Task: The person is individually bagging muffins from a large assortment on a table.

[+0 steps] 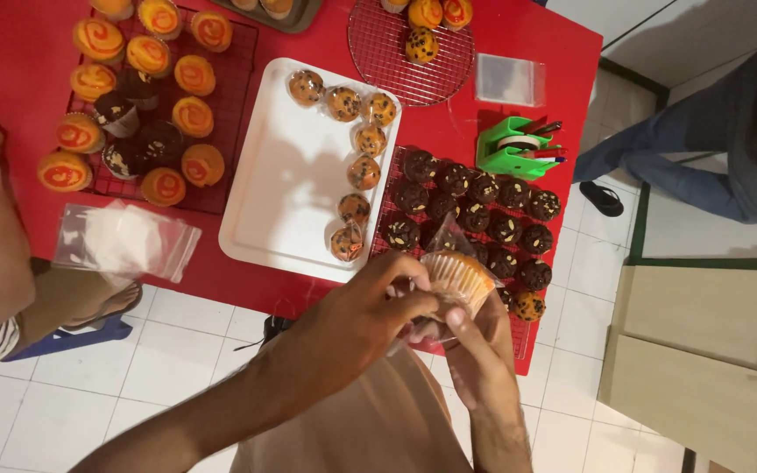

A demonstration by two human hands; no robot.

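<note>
Your left hand (357, 320) and right hand (475, 346) are meeting above the table (519, 35) edge, fingers (400, 302) pinching a muffin (457, 278) inside a clear bag (449, 238), palms facing each other.

A red table (28, 44) full of baking things

On it sit a white tray (286, 175), 3 wire racks (221, 188), a green tape holder (510, 147) and clear bags (124, 238).

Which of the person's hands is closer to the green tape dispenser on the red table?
The right hand. It holds the cupcake from below, on the side of the green tape dispenser. The left hand grips the cupcake from the other side, further away.
</note>
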